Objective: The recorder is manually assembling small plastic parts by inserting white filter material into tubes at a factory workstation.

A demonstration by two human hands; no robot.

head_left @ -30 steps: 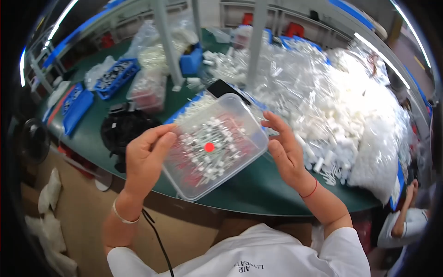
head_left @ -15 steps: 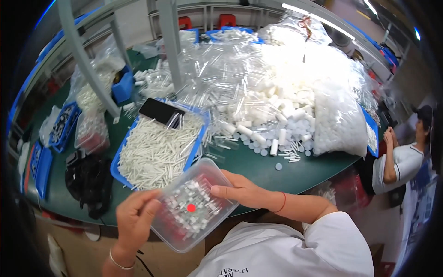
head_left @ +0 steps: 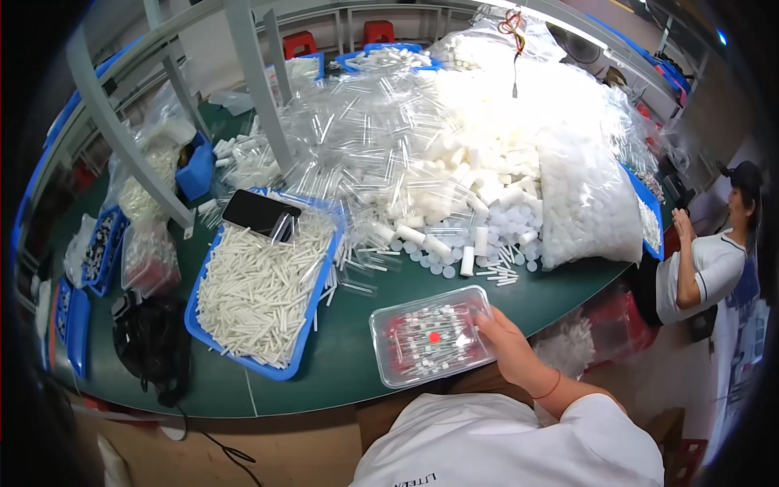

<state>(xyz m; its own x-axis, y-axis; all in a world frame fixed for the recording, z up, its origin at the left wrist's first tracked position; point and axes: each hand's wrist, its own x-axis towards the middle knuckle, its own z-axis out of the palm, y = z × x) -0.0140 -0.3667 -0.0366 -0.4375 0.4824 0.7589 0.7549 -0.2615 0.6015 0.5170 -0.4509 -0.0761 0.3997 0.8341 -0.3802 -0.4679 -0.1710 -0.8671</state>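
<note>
My right hand (head_left: 514, 352) grips the right end of a clear plastic box (head_left: 380, 349), its thumb on the near side of the rim. Inside, many small thin pieces (head_left: 432, 321) with white and red parts lie mostly side by side. The box is at the table's front edge; I cannot tell whether it rests there or is held just above. My left hand is out of view. Left of the box stands a blue tray (head_left: 286, 372) heaped with short white sticks (head_left: 256, 292), a black phone (head_left: 258, 214) lying over its far end.
A big pile of clear bags and tubes (head_left: 381, 138) covers the back of the green table (head_left: 349, 325). White cylinders (head_left: 468, 261) and a full bag (head_left: 588, 203) lie in front of it. At left are a black bag (head_left: 150, 345) and metal posts (head_left: 260, 81). A person (head_left: 706, 268) sits at right.
The plastic box has moved right and turned more level, held in my right hand. My left hand has let go of it and left the view. The whole view has shifted slightly.
</note>
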